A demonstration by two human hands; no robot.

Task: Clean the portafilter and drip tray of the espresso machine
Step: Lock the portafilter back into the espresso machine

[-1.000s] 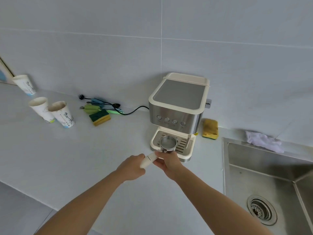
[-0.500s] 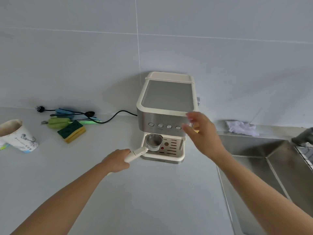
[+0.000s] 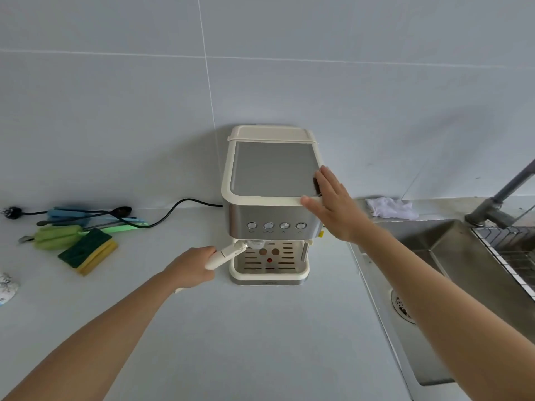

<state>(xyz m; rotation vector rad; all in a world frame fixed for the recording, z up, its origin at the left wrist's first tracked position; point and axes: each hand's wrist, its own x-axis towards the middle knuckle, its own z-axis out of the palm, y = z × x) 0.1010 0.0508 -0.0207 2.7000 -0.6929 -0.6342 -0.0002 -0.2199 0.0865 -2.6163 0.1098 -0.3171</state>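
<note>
Well, the only writing on the machine [image 3: 272, 169] is a small dark mark on the strip below the drip tray [image 3: 270, 274], too small to read. Four round buttons [image 3: 276, 225] on the steel front carry tiny icons beneath them, also unreadable. A red dot shows in the middle of the tray's slotted grid.

The left hand [image 3: 191, 266] grips the cream handle of the portafilter [image 3: 224, 256], whose head sits up under the machine's front, above the tray. The right hand [image 3: 333, 204] lies flat against the machine's top right corner, fingers straight, thumb along the front rim.

The surface [image 3: 231, 342] is pale grey and meets a wall [image 3: 115, 125] of large pale tiles. To the left lie a green-and-yellow sponge [image 3: 86, 253], some green and blue utensils, and the black cord [image 3: 173, 209] trailing to its loose plug. To the right is a steel sink [image 3: 434, 270] with a tap [image 3: 503, 204], a wire rack [image 3: 509, 247] and a white cloth [image 3: 389, 208] behind it.
</note>
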